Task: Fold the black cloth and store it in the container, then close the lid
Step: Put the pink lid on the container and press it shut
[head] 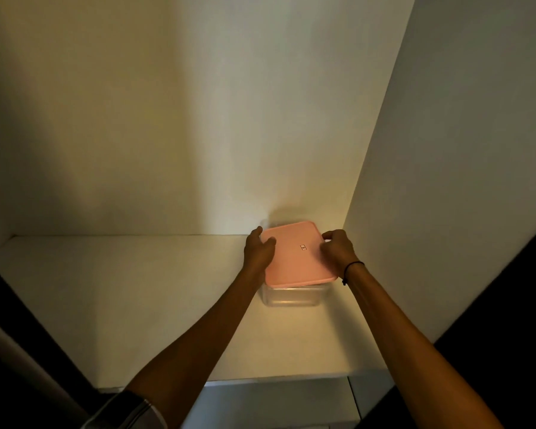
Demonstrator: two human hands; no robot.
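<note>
Cloth: not visible; cannot tell whether it is inside the box.
Box [291,297]: clear plastic, on a white shelf [136,305] near the right wall; contents hard to make out.
Lid [294,258]: pink, small label at centre, sitting on the box.
Left hand [258,250]: gripping the lid's left edge.
Right hand [338,250]: gripping the right edge; black band [351,267] on wrist.

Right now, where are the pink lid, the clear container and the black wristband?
lid [294,258]: head view, middle of its pink top.
container [291,297]: head view, clear front wall below the lid.
wristband [351,267]: head view, the band across the right wrist.
</note>
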